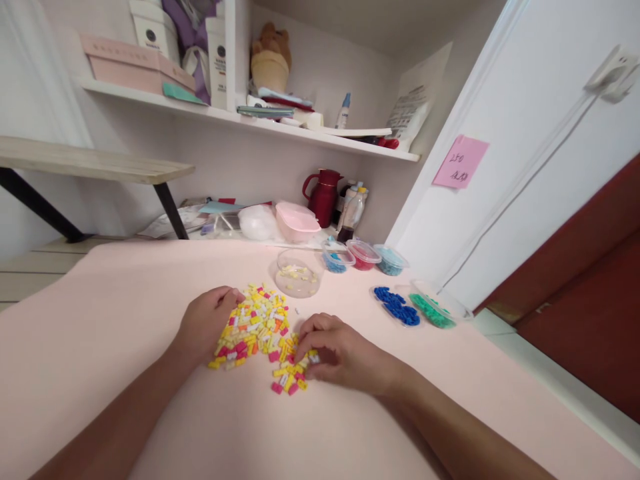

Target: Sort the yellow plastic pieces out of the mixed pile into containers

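A loose pile of small building bricks [260,313], mostly yellow with some pink, white and orange, lies on the pink tabletop. My left hand [205,323] rests against the pile's left edge with its fingers curled in; whatever they may hold is hidden. My right hand [340,353] reaches over a smaller cluster of bricks [285,380] at the near right, its thumb and fingers apart around a few of them. Behind the pile stands a round clear dish [299,288] with some pale yellow bricks inside.
Clear tubs of blue pieces [336,260], red pieces [363,257] and teal pieces [391,263] line the back right. Nearer are dark blue bricks [397,308] and a tub of green bricks [434,312]. A pink container [297,223] and red jug [324,197] stand behind.
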The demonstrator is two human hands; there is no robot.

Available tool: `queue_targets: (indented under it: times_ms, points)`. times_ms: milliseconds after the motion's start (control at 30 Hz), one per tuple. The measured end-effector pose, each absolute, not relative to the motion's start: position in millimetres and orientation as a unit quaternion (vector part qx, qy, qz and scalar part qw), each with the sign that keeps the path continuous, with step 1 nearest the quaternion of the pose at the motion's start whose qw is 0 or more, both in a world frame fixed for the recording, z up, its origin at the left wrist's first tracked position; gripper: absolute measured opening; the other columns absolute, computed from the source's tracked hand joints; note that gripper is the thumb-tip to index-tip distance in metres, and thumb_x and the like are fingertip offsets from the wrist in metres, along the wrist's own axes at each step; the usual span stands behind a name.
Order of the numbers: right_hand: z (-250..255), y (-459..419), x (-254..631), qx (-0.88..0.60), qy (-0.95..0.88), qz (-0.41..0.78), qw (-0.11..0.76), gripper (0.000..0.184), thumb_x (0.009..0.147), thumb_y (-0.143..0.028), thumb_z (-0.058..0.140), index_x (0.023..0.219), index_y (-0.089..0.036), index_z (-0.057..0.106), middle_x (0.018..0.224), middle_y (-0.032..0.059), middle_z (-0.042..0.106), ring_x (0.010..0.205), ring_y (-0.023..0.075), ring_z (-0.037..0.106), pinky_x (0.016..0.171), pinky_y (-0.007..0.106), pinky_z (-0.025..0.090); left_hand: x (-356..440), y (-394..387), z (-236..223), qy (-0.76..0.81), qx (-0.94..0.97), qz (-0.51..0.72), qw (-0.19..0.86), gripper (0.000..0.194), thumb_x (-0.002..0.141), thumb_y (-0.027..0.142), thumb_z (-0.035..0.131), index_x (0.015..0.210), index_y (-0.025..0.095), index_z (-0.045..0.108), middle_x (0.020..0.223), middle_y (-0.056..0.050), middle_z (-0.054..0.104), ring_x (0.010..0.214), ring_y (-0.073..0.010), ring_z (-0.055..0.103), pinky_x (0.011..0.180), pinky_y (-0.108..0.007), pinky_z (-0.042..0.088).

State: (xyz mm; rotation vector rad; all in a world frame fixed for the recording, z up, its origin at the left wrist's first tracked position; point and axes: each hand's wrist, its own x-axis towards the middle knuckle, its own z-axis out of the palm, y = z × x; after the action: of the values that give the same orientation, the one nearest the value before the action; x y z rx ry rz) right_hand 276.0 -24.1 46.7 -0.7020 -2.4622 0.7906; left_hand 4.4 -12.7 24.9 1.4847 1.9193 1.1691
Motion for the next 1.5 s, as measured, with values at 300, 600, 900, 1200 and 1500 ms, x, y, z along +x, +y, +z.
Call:
queue_targets:
  times_ms: [300, 600, 900, 1200, 1500]
  points:
    - [49, -24, 273, -0.259, -0.845, 0.362, 0.295, 0.003, 0.078, -0.023, 0.074, 0.076, -0.022, 0.072, 0.092, 0.0055, 0.067, 0.095, 0.0183, 0.06, 0.089, 0.032, 0.046, 1, -10, 19, 0.697, 0.53, 0.425, 0.229, 0.032, 0.08, 0.048, 0.047, 0.078, 0.026, 0.07, 0.092, 0.002, 0.075, 0.089, -0.0199, 0.066, 0.074, -0.026, 0.047]
    - [45, -9, 288, -0.391, -0.656, 0.542, 0.35, 0.026, 0.07, -0.038, 0.077, 0.077, -0.016, 0.066, 0.074, 0.0013, 0.064, 0.062, 0.0105, 0.053, 0.057, 0.023, 0.042, 4, -14, 29, 0.701, 0.535, 0.411, 0.23, 0.033, 0.079, 0.048, 0.047, 0.078, 0.025, 0.07, 0.092, 0.001, 0.076, 0.091, -0.0213, 0.067, 0.076, -0.027, 0.047]
    - [47, -13, 282, -0.42, -0.611, 0.577, 0.343, 0.037, 0.068, -0.05, 0.075, 0.073, -0.014, 0.069, 0.061, 0.0, 0.059, 0.052, 0.0084, 0.044, 0.048, 0.021, 0.033, 3, -13, 30, 0.703, 0.542, 0.405, 0.22, 0.033, 0.079, 0.047, 0.046, 0.078, 0.025, 0.071, 0.092, 0.0, 0.076, 0.091, -0.0229, 0.067, 0.076, -0.029, 0.048]
    - [40, -10, 280, -0.396, -0.608, 0.592, 0.351, 0.039, 0.072, -0.053, 0.072, 0.077, -0.014, 0.072, 0.068, 0.002, 0.063, 0.054, 0.0085, 0.046, 0.051, 0.022, 0.034, 1, -12, 28, 0.703, 0.53, 0.415, 0.227, 0.031, 0.079, 0.047, 0.047, 0.079, 0.027, 0.07, 0.096, -0.001, 0.075, 0.096, -0.0241, 0.067, 0.082, -0.033, 0.049]
    - [41, -11, 281, -0.406, -0.668, 0.506, 0.366, 0.032, 0.085, -0.044, 0.06, 0.082, -0.015, 0.072, 0.064, -0.0008, 0.056, 0.054, 0.0082, 0.044, 0.05, 0.02, 0.034, 0, -13, 29, 0.696, 0.537, 0.417, 0.232, 0.031, 0.079, 0.048, 0.048, 0.078, 0.027, 0.07, 0.095, -0.001, 0.076, 0.096, -0.0241, 0.067, 0.083, -0.032, 0.05]
